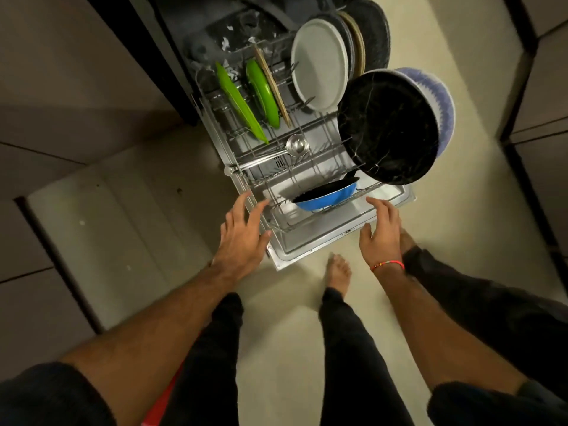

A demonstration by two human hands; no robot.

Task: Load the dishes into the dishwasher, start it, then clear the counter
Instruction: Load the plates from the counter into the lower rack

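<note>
The dishwasher's lower rack (261, 167) is pulled out over the open door (310, 250). Standing in it are two green plates (261, 93), a thin tan plate (273, 84), a white plate (319, 63), dark plates behind it, a large black plate (390, 127) with a blue-patterned plate (442, 99) behind. A steel ladle (296, 146) lies across the wires. A blue pan (329, 195) sits at the rack's front. My left hand (242, 235) hovers by the rack's front left corner, fingers spread, holding nothing. Over the door's right front, my right hand (381, 235) is open too.
Grey cabinet fronts (76, 87) line the left side and more cabinets (541, 103) stand at the right. My bare feet (338, 272) are on the pale floor just in front of the door. Something red (166, 404) shows by my left leg.
</note>
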